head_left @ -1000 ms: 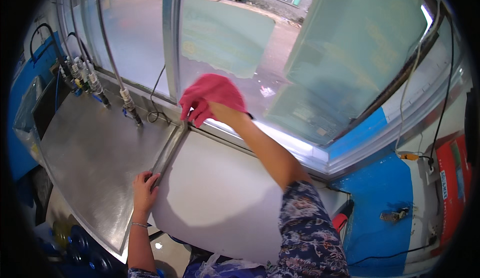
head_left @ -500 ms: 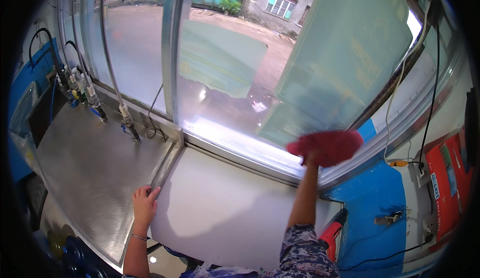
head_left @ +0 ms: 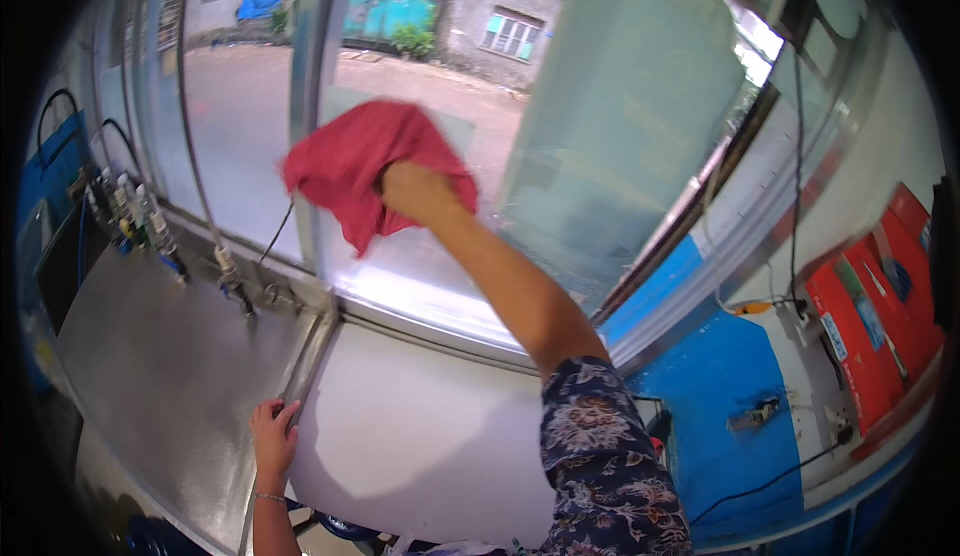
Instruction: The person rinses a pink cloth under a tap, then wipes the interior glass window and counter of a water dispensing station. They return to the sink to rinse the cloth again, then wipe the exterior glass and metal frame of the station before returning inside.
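Half a second ago my right hand [head_left: 418, 192] and its red cloth [head_left: 362, 176] were far to the right, low on the glass near the sill; now the arm has swung back left and higher, so the cloth sits against the window pane [head_left: 400, 106] just right of the upright metal frame [head_left: 310, 76]. My fingers are closed around a bunched part of the cloth, with loose folds hanging out to the left and below the hand (the palm side is hidden, so I cannot see exactly how the fingers wrap). My forearm runs down and to the right into a dark floral sleeve [head_left: 600, 466]. My left hand [head_left: 273, 438] has stayed where it was, low in the view, its fingers curled over the raised metal edge where the steel counter [head_left: 160, 366] meets the white surface [head_left: 420, 436]; it grips that edge and holds nothing loose. At the back of the steel counter, well left of the cloth, stand a row of small taps [head_left: 135, 218] with dark hoses looping up behind them. Through the glass I see a paved street and a grey building. To the far right, well apart from both hands, are a blue wall panel [head_left: 740, 376] with cables and some red packages [head_left: 880, 316].
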A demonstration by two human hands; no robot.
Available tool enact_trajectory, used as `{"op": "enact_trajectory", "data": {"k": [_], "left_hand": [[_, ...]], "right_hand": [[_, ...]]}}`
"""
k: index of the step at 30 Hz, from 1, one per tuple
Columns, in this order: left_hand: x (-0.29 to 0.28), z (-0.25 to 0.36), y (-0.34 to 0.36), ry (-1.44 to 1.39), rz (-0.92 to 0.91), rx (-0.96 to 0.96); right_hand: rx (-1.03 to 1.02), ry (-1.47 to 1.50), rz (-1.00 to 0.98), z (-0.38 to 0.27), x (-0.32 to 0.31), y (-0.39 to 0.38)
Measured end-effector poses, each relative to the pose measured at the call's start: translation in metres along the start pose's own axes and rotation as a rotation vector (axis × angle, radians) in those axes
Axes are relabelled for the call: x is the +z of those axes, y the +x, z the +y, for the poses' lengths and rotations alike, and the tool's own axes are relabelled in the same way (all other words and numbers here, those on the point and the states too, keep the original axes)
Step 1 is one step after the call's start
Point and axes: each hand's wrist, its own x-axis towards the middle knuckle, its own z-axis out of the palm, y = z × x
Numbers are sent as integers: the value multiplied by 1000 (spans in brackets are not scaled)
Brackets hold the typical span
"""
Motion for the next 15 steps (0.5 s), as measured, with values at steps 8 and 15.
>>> {"op": "enact_trajectory", "data": {"k": [8,15], "left_hand": [[5,3,0,79,2,21],[8,2,-1,103,16,38]], "right_hand": [[316,-794,877,209,-99,-224],[756,-1293,-56,187,147,-390]]}}
